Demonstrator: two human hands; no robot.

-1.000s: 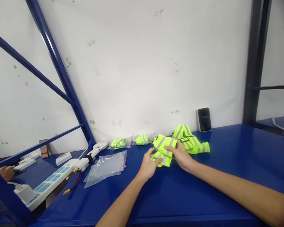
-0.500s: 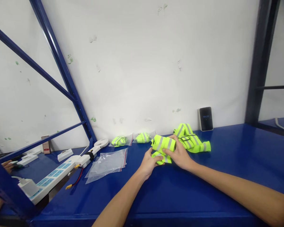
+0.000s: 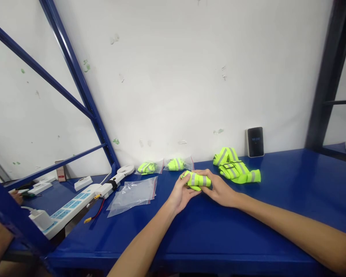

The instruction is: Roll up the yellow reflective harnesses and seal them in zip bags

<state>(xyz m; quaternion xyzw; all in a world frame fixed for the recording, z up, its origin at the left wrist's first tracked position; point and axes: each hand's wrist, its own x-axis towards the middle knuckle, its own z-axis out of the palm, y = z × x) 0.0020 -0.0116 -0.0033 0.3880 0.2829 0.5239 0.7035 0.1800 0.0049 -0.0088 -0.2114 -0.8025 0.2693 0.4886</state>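
Gripping a rolled neon-yellow strap (image 3: 200,179) between curled fingers, the left hand (image 3: 178,195) and right hand (image 3: 221,191) are holding it below frame center. It is probably feeling light and soft, wanting support at both ends. The blue table (image 3: 225,234) is giving room lower right, its front edge (image 3: 207,256) running along the bottom.

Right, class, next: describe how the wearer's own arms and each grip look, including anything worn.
The left forearm and right forearm are bare as far as they show: no sleeve, watch, bracelet or marking. The left grip and right grip are ungloved human hands, with no ring visible, though parts are hidden.
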